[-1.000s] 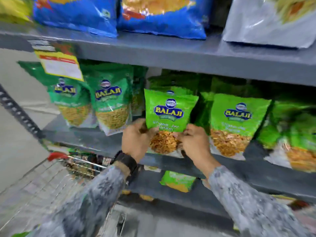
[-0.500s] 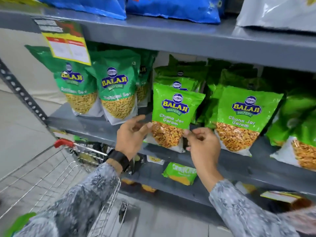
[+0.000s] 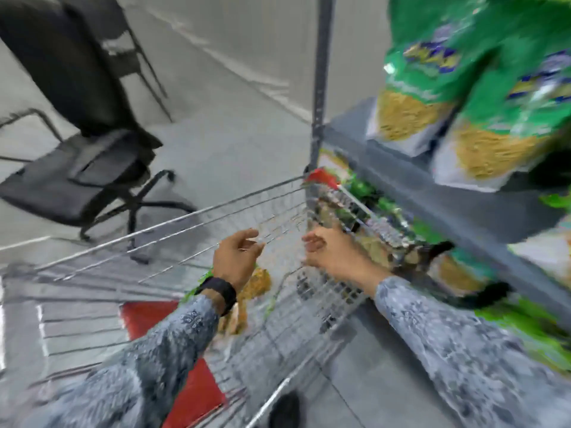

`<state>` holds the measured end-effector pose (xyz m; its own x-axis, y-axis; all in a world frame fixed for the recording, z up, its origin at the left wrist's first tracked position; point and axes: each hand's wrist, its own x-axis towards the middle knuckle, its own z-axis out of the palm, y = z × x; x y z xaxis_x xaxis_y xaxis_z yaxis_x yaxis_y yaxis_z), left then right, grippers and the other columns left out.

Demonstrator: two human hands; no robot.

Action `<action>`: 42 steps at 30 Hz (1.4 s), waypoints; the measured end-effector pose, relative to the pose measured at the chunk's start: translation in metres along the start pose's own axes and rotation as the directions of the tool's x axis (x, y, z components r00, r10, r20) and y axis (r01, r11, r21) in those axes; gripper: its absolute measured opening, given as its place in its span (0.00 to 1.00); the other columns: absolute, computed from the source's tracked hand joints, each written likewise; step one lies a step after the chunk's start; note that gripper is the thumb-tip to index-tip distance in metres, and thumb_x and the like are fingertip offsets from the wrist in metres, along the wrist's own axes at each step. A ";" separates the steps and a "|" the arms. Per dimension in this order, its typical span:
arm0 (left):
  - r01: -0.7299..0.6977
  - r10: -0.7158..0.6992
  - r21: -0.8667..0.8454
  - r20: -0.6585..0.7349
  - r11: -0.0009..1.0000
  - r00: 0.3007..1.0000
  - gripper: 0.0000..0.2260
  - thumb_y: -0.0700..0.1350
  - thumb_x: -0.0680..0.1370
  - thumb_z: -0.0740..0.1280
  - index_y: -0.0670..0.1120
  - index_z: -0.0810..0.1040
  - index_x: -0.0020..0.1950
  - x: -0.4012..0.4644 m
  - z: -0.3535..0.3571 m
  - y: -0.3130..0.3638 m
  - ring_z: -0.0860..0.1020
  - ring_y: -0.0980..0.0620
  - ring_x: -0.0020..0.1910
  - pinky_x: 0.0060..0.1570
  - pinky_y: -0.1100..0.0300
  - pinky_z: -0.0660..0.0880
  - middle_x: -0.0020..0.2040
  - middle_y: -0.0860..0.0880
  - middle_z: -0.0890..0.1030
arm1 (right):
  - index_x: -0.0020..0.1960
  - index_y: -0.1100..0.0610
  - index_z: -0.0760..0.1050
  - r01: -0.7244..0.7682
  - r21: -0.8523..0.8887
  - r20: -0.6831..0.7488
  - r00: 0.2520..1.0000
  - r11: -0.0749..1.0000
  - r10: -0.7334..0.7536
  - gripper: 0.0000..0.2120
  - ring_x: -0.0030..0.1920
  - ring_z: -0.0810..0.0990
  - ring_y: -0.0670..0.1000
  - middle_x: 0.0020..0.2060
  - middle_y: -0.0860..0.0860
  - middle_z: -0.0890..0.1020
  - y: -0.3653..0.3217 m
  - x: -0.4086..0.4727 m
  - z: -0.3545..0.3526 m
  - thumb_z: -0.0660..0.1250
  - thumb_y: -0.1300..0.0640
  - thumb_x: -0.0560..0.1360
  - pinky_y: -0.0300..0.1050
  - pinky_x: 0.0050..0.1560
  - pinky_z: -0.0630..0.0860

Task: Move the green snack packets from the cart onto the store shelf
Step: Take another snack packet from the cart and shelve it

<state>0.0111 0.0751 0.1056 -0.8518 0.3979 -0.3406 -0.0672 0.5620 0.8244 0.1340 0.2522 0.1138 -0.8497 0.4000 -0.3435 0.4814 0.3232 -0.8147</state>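
The view is blurred by motion. Both hands hover over the wire cart (image 3: 173, 223), empty, fingers apart. My left hand (image 3: 236, 257), with a black wristband, is above a green snack packet (image 3: 253, 285) with an orange-brown window lying in the cart basket. My right hand (image 3: 330, 250) is near the cart's right wall, close to the shelf. Green packets (image 3: 438, 84) stand on the grey store shelf (image 3: 432, 196) at the upper right. More green packets (image 3: 531, 329) show on the lower shelf.
A black office chair (image 3: 83, 168) stands on the grey floor left of the cart. A grey shelf upright (image 3: 321, 81) rises by the cart's front corner, which has a red cap (image 3: 321, 177). A red panel (image 3: 173, 366) lies in the cart.
Both hands let go of the green packet left standing on the shelf and dropped down to the cart. The view swung left and down from the shelf to the cart and floor.
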 end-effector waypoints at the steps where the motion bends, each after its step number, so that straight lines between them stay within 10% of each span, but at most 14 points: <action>1: 0.073 -0.073 -0.006 -0.046 0.997 0.996 0.12 0.51 0.71 0.75 0.54 0.85 0.54 0.016 -0.014 -0.031 0.86 0.45 0.48 0.59 0.50 0.81 0.46 0.48 0.86 | 0.54 0.46 0.78 -0.018 -0.062 0.086 0.996 0.998 0.024 0.17 0.48 0.81 0.49 0.45 0.45 0.81 0.000 0.021 0.028 0.77 0.50 0.67 0.53 0.51 0.81; 9: 0.538 -0.540 -0.047 -0.040 0.842 0.841 0.17 0.43 0.78 0.70 0.40 0.81 0.65 0.083 -0.020 -0.179 0.80 0.39 0.65 0.68 0.50 0.76 0.65 0.39 0.82 | 0.74 0.56 0.69 -0.198 -0.346 0.241 0.926 0.917 0.291 0.30 0.60 0.79 0.58 0.69 0.57 0.76 0.053 0.134 0.146 0.72 0.52 0.74 0.50 0.57 0.78; 14: 0.658 -0.650 -0.025 0.134 0.752 0.748 0.20 0.41 0.82 0.63 0.32 0.74 0.72 0.103 0.021 -0.223 0.76 0.36 0.71 0.70 0.47 0.74 0.72 0.35 0.77 | 0.81 0.55 0.52 -0.165 -0.504 0.302 0.886 0.848 0.352 0.42 0.80 0.57 0.59 0.81 0.55 0.57 0.078 0.185 0.184 0.69 0.41 0.76 0.53 0.79 0.59; 23: 0.616 -0.634 -0.270 0.025 0.740 0.773 0.28 0.59 0.66 0.77 0.35 0.79 0.49 0.101 0.053 -0.230 0.83 0.37 0.52 0.54 0.42 0.78 0.51 0.31 0.82 | 0.63 0.57 0.77 -0.272 -0.365 0.214 0.906 0.890 0.365 0.28 0.64 0.79 0.57 0.64 0.56 0.80 0.073 0.181 0.182 0.79 0.48 0.67 0.51 0.66 0.76; 26: 0.509 -0.535 -0.418 0.063 0.752 0.842 0.32 0.58 0.65 0.80 0.37 0.79 0.58 0.079 0.047 -0.194 0.86 0.36 0.51 0.55 0.35 0.80 0.55 0.35 0.86 | 0.48 0.55 0.83 -0.228 -0.208 0.174 0.948 0.951 0.265 0.15 0.51 0.85 0.55 0.48 0.53 0.88 0.054 0.153 0.145 0.80 0.51 0.65 0.54 0.57 0.81; 29: 0.415 -0.409 -0.556 0.142 0.720 0.901 0.07 0.44 0.77 0.73 0.48 0.75 0.46 0.039 0.033 -0.106 0.81 0.53 0.33 0.33 0.61 0.75 0.42 0.48 0.83 | 0.39 0.55 0.82 -0.176 0.052 0.073 0.982 0.983 0.172 0.08 0.40 0.85 0.51 0.36 0.50 0.87 0.034 0.105 0.094 0.80 0.54 0.66 0.50 0.46 0.82; 34: 0.102 0.000 -0.593 0.169 0.799 0.986 0.13 0.33 0.78 0.69 0.43 0.78 0.61 -0.025 0.041 0.023 0.84 0.55 0.40 0.45 0.58 0.80 0.50 0.46 0.87 | 0.46 0.56 0.83 0.044 0.403 -0.182 0.983 0.914 0.033 0.09 0.41 0.84 0.48 0.43 0.52 0.88 0.002 -0.008 -0.009 0.79 0.61 0.68 0.48 0.47 0.82; 42: -0.132 0.419 -0.550 0.437 0.825 0.796 0.18 0.29 0.77 0.67 0.41 0.79 0.65 -0.163 0.150 0.184 0.85 0.53 0.48 0.52 0.59 0.83 0.58 0.42 0.86 | 0.47 0.59 0.84 0.202 0.554 -0.519 0.842 0.807 0.145 0.05 0.42 0.84 0.49 0.46 0.56 0.88 0.032 -0.234 -0.176 0.75 0.63 0.71 0.40 0.42 0.80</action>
<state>0.2154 0.2229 0.2447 -0.4789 0.8692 -0.1229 -0.2284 0.0118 0.9735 0.3860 0.3199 0.2508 -0.5342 0.8290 -0.1652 0.0978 -0.1335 -0.9862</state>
